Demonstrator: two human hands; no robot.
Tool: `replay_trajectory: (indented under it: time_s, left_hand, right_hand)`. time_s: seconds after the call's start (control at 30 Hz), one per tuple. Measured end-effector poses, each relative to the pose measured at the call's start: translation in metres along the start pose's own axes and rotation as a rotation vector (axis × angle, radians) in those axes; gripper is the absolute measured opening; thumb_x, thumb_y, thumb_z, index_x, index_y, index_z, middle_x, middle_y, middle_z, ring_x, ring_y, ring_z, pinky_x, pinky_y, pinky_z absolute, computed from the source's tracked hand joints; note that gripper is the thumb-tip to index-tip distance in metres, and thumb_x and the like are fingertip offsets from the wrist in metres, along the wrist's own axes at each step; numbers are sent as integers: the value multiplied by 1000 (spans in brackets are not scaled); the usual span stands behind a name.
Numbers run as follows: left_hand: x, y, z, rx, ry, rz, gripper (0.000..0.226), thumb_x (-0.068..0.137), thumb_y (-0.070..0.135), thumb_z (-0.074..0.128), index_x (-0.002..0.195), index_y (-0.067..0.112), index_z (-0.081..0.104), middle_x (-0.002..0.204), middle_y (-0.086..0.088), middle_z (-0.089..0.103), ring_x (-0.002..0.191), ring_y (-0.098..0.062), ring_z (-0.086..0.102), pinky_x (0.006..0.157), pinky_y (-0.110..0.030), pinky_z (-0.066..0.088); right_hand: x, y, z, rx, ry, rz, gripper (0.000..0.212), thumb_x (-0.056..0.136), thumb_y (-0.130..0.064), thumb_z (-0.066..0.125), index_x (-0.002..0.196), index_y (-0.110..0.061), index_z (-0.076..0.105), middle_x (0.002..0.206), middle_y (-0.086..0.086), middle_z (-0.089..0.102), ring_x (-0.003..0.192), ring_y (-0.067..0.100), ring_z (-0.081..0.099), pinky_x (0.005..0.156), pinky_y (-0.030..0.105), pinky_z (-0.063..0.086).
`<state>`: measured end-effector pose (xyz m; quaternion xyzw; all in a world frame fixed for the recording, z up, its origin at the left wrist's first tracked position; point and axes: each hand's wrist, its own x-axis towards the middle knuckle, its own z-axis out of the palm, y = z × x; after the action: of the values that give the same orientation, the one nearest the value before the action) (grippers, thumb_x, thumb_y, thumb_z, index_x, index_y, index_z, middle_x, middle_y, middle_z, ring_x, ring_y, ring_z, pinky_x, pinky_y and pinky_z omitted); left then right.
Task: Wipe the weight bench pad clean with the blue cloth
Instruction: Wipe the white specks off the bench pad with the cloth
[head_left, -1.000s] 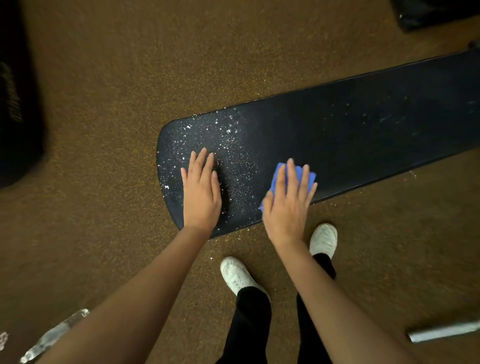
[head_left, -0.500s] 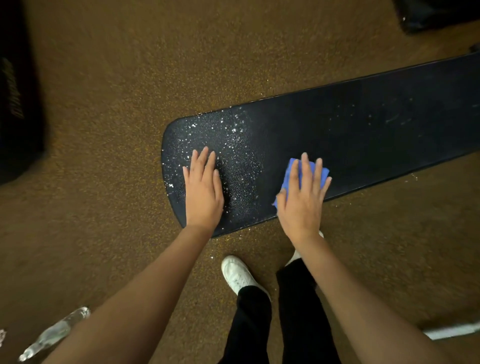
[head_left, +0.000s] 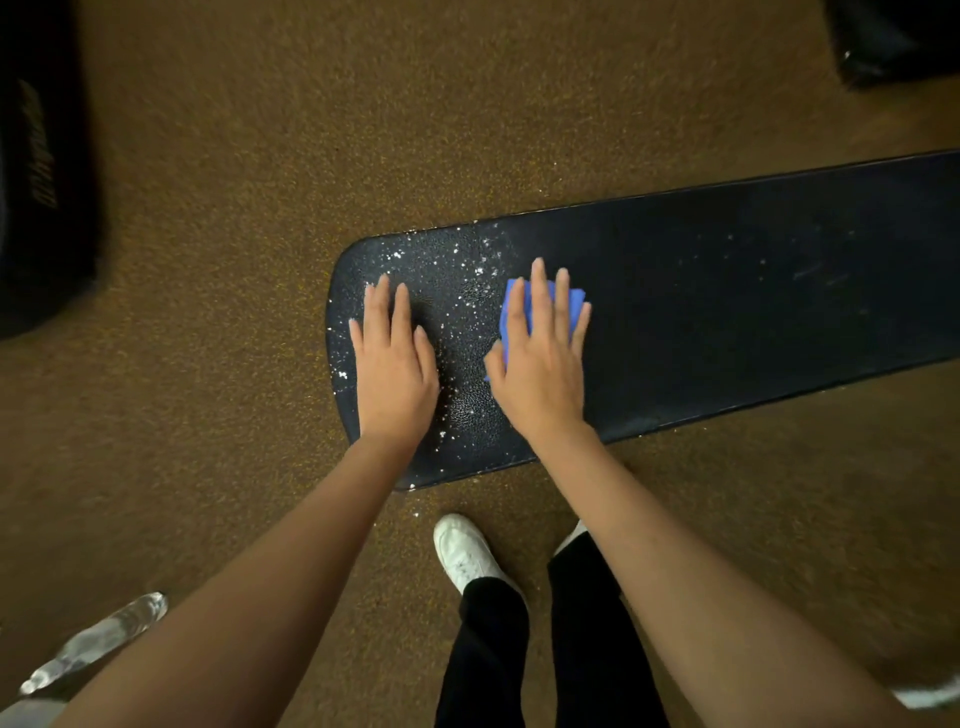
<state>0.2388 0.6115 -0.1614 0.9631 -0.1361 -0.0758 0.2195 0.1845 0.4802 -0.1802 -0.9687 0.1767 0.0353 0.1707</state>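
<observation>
The black weight bench pad (head_left: 727, 312) runs from the middle of the view out to the right edge. White specks and droplets cover its rounded left end. My left hand (head_left: 392, 364) lies flat on that speckled end, fingers slightly apart, holding nothing. My right hand (head_left: 540, 358) presses flat on the folded blue cloth (head_left: 574, 306), which lies on the pad just right of the specks. Only the cloth's far and left edges show past my fingers.
Brown speckled floor surrounds the bench. A black object with gold lettering (head_left: 41, 171) stands at the left edge, another black object (head_left: 893, 36) at the top right. A clear plastic bottle (head_left: 98, 639) lies at the lower left. My white shoe (head_left: 462, 551) stands below the pad.
My right hand has slid the blue cloth away from the pad's near edge toward its middle and closer to my left hand. My left hand stays flat on the pad end.
</observation>
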Motion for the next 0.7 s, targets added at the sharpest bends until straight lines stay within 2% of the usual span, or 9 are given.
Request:
replay_trajectory:
  time_s: [0.1, 0.17, 0.33, 0.43, 0.57, 0.63, 0.7]
  left_hand:
    - [0, -5, -4, -2, 3, -34, 57, 93, 29, 15, 142, 2, 27, 153, -13, 18, 142, -27, 10, 114, -45, 4]
    - [0, -7, -5, -6, -1, -42, 56, 93, 28, 16, 143, 3, 25, 153, -12, 17, 143, -26, 9, 114, -43, 2]
    - [1, -12, -3, -22, -8, -73, 53, 94, 23, 21, 143, 4, 24, 154, -10, 17, 143, -25, 7, 114, -42, 1]
    - [3, -13, -1, -17, -7, -73, 53, 94, 23, 19, 143, 3, 26, 153, -12, 20, 142, -26, 10, 114, -43, 4]
    - [3, -8, -1, 41, -19, -63, 62, 90, 32, 11, 142, 3, 28, 152, -12, 23, 142, -27, 12, 114, -45, 7]
    - [1, -5, 0, 67, -38, -63, 63, 90, 34, 9, 143, 4, 27, 153, -11, 21, 143, -26, 10, 114, -45, 6]
    - [0, -3, 2, 92, -59, -66, 63, 90, 34, 9, 143, 6, 26, 153, -10, 21, 143, -25, 9, 114, -44, 5]
  right_hand:
    - [-22, 2, 1, -11, -46, -153, 68, 84, -29, 48, 144, -3, 27, 155, 19, 15, 142, 39, 12, 111, 58, 12]
    - [-20, 17, -4, -25, -50, -238, 68, 83, -25, 54, 143, -3, 29, 155, 20, 15, 142, 39, 13, 111, 58, 14]
    - [31, 16, -10, -18, 7, -2, 66, 87, -23, 54, 145, -4, 26, 155, 22, 7, 143, 39, 5, 111, 58, 8]
    - [36, -11, -2, -9, -37, -73, 67, 88, -26, 51, 145, -4, 24, 156, 20, 6, 143, 38, 3, 112, 57, 5]
    - [17, -8, 1, -16, -49, -265, 65, 85, -19, 57, 142, -1, 31, 154, 21, 16, 141, 40, 14, 110, 59, 15]
    - [22, 7, -4, -35, -43, -239, 66, 84, -18, 57, 142, -1, 31, 154, 22, 14, 142, 39, 12, 110, 58, 14]
    - [37, 15, -10, -57, -21, -135, 64, 87, -18, 54, 143, -1, 28, 155, 23, 10, 142, 39, 8, 111, 57, 10]
